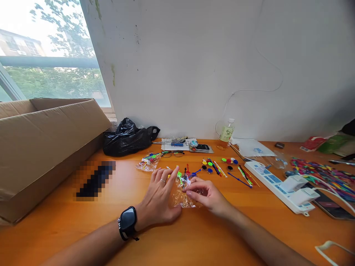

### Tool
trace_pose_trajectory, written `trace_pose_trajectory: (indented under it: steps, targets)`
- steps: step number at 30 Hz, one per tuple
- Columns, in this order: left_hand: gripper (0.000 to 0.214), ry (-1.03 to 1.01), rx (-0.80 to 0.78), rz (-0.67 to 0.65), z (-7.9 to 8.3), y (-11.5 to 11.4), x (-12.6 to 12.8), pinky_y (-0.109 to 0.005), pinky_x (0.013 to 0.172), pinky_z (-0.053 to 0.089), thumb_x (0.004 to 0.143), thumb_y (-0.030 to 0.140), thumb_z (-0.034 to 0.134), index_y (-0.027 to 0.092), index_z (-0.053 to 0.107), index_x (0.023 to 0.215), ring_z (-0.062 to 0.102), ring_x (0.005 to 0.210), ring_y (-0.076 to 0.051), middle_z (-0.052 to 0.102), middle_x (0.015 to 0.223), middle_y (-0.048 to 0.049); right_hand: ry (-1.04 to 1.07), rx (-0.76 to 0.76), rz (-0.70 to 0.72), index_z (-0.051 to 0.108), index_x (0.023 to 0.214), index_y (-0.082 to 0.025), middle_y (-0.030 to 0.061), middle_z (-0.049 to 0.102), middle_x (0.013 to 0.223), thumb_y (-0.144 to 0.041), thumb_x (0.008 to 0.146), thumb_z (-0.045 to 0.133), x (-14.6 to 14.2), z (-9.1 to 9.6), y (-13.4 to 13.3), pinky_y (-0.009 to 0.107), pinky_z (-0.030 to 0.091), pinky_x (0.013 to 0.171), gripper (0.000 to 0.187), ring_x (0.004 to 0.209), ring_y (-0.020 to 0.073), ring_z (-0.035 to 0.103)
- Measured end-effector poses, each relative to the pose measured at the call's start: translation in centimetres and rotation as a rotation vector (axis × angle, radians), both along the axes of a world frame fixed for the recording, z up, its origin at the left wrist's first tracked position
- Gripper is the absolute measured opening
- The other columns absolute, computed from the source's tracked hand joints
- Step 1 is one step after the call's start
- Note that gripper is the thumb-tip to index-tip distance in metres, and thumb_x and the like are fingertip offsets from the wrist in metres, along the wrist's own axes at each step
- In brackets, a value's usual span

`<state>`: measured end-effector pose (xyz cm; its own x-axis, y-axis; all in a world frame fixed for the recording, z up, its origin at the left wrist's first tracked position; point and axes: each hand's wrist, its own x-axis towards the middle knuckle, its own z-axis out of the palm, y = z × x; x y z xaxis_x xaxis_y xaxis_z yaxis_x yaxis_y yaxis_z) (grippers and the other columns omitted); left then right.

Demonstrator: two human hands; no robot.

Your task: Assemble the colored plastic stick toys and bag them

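Observation:
My left hand (pixel 160 195) lies on the orange table (pixel 83 229), fingers stretched out and apart, its thumb against a small clear plastic bag (pixel 181 197). A ring and a black smartwatch (pixel 128 221) are on that arm. My right hand (pixel 206 194) pinches the bag's right side with curled fingers. Coloured plastic sticks (pixel 184 173) poke out at the bag's far end. More sticks and round coloured discs (pixel 219 166) lie scattered just beyond both hands. A second filled clear bag (pixel 148 162) sits to the far left of them.
A large open cardboard box (pixel 41 144) fills the left side. A black plastic bag (pixel 127 138), glasses (pixel 172 153), a phone (pixel 202 147) and a bottle (pixel 226 133) stand near the wall. A white power strip (pixel 280 184) with plugs and a heap of coloured pieces (pixel 324 175) lie to the right.

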<state>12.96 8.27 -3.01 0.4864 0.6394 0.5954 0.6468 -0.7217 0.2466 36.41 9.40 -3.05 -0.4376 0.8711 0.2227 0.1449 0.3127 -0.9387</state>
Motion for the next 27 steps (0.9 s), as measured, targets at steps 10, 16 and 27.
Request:
trace_pose_trajectory:
  steps: [10,16,27]
  targets:
    - [0.108,0.04,0.014,-0.03,0.3,-0.6,0.3,-0.064,0.122,0.024,0.078,0.043,0.071,0.025,0.014,0.168,0.052,0.13,-0.041,0.057,0.14,-0.016,-0.053,0.064,0.008,0.081,0.079,-0.018,0.0041,0.062,0.086,-0.056,0.071,0.093,-0.5,0.7,-0.8,0.028,0.045,0.063,0.041,0.076,0.0169,0.054]
    - [0.102,0.025,0.026,-0.022,0.4,-0.3,0.1,-0.06,0.114,0.033,0.082,0.05,0.072,0.024,0.021,0.167,0.055,0.124,-0.039,0.06,0.137,-0.0166,-0.046,0.067,-0.004,0.075,0.081,-0.017,0.0034,0.061,0.092,-0.051,0.071,0.095,-0.3,1.1,-0.9,0.028,0.046,0.064,0.04,0.073,0.0143,0.053]
    - [0.086,-0.073,-0.023,0.123,-0.8,1.0,-0.4,-0.056,0.11,0.039,0.08,0.037,0.075,0.022,0.036,0.156,0.054,0.126,-0.038,0.058,0.139,-0.0157,0.117,0.162,-0.101,0.072,0.119,-0.025,0.0052,0.061,0.102,-0.04,0.099,0.068,1.3,2.1,-0.6,0.029,0.055,0.067,0.026,0.08,0.0173,0.061]
